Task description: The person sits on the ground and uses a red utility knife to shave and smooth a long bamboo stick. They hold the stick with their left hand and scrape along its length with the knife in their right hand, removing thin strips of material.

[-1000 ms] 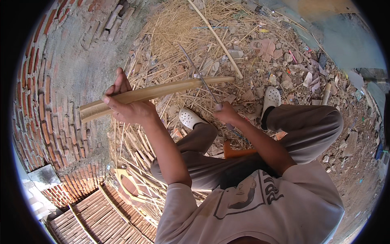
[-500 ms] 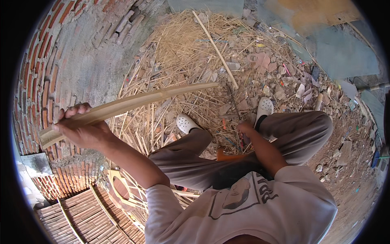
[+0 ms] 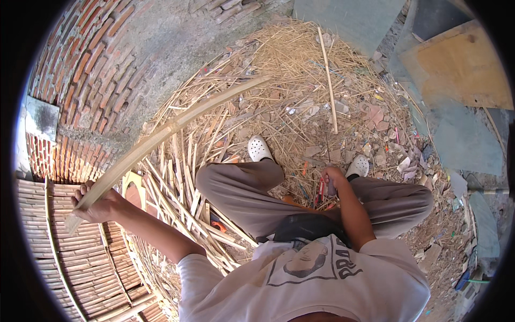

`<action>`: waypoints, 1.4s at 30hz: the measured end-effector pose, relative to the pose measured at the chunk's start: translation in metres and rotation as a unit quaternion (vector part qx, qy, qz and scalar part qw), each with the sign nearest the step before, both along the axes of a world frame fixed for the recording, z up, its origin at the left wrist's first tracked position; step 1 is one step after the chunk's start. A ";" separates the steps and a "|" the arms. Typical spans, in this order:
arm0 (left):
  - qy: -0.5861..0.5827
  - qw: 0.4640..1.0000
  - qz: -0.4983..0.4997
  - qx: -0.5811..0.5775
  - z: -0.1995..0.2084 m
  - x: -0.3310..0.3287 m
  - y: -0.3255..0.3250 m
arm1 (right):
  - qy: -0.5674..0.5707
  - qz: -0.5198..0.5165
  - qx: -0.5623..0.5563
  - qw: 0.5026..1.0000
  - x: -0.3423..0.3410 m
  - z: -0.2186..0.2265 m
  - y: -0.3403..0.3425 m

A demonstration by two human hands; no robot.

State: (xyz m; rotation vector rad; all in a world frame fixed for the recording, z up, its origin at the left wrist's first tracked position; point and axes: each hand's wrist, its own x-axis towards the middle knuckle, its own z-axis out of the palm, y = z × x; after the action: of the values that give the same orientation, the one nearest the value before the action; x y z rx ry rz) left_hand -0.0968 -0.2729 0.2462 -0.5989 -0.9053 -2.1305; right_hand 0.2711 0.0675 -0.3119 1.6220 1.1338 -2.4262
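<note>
Swung leftward, bamboo strip gripped by left hand beside brick wall, right hand apparently clutching a knife handle.

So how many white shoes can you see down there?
2. One white shoe is on the straw ahead of the person's left knee; the other shoe is on the rubble just beyond the right hand. Neither is hidden.

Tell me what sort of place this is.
Probably an outdoor bamboo-craft work yard. The left hand holds a long bamboo strip beside a brick wall; split bamboo and shavings litter the ground, and woven bamboo panels lie at the lower left.
</note>
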 end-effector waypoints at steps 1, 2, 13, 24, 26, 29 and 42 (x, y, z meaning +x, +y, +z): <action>-0.008 0.999 0.015 0.028 -0.008 0.000 -0.014 | -0.011 0.015 0.007 1.000 -0.004 0.013 -0.002; -0.007 0.999 0.033 0.012 -0.013 0.001 -0.025 | -0.017 0.021 0.003 1.000 -0.008 0.029 -0.004; -0.074 0.995 -0.041 0.049 -0.046 0.004 0.020 | -0.104 0.064 0.211 0.970 -0.006 0.086 -0.009; -0.048 0.951 -0.287 -0.106 -0.108 0.069 0.277 | 0.055 -0.072 0.246 0.965 -0.007 0.273 -0.060; -0.036 0.942 -0.308 -0.128 -0.123 0.085 0.314 | 0.130 -0.061 0.243 0.959 -0.016 0.311 -0.063; 0.012 0.951 -0.250 -0.180 -0.136 0.107 0.346 | 0.162 -0.033 0.286 0.944 -0.033 0.336 -0.062; -0.028 0.931 -0.282 -0.230 -0.147 0.074 0.357 | -0.115 0.079 0.335 0.932 -0.025 0.137 -0.014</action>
State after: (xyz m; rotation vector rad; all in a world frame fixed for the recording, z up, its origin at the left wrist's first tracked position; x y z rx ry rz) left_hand -0.0225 0.0838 0.0996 -1.1542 -1.4164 -2.4456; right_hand 0.2461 0.0539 -0.1747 1.7861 2.0909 -1.7745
